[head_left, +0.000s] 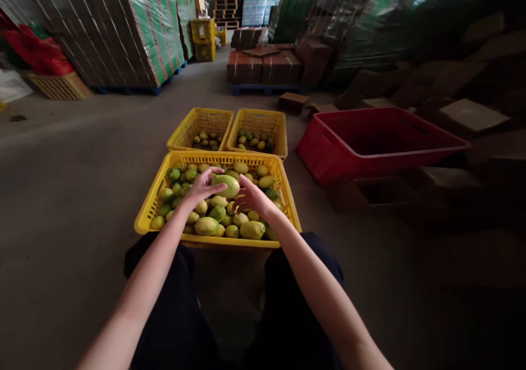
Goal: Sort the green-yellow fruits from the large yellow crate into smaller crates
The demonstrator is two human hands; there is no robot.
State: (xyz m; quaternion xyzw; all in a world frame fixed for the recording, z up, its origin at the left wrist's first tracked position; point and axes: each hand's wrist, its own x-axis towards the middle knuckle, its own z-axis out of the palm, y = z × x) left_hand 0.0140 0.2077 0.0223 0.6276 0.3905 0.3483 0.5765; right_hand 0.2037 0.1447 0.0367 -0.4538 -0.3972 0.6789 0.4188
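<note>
Green fruit in the left hand, over a filled yellow crate

The large green fruit (227,187) is over the pile inside the yellow crate (230,242), grasped between the thumb and fingers of the person's left hand (200,188). The right hand (253,199) is just beside the fruit's other end, fingers spread and loosely curved; whether its thumb touches cannot be told. Beyond stand two part-filled crates (280,129), with a red tub (329,153) to the right.

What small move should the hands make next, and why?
Probably cup the large fruit with the right hand too: the left hand grips one end, and the right sits open by the other, above the yellow crate.
</note>
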